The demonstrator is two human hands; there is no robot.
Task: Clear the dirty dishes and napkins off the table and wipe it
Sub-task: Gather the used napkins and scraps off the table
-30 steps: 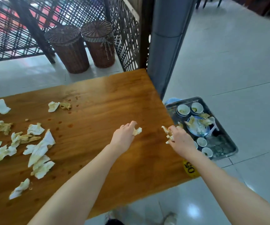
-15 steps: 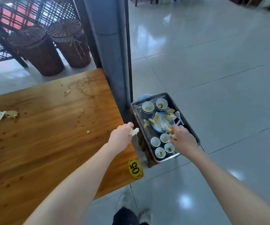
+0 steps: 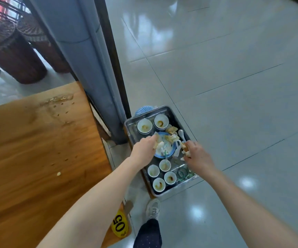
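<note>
Yellow tag [image 3: 120, 226] reads "05" | left hand [image 3: 143, 149] grips white napkin [image 3: 160, 145] | right hand [image 3: 197, 156] grips stained napkin [image 3: 185, 149]

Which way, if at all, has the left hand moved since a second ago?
Yes: the left hand went rightward off the table edge and now sits over the metal tray, gripping a napkin scrap.

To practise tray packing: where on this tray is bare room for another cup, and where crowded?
Bare: the tray strip between its left rim and the plate; the near right corner beside the cups, save a green loop. Crowded: the plate, heaped with napkins, and the bowls beyond.
</note>
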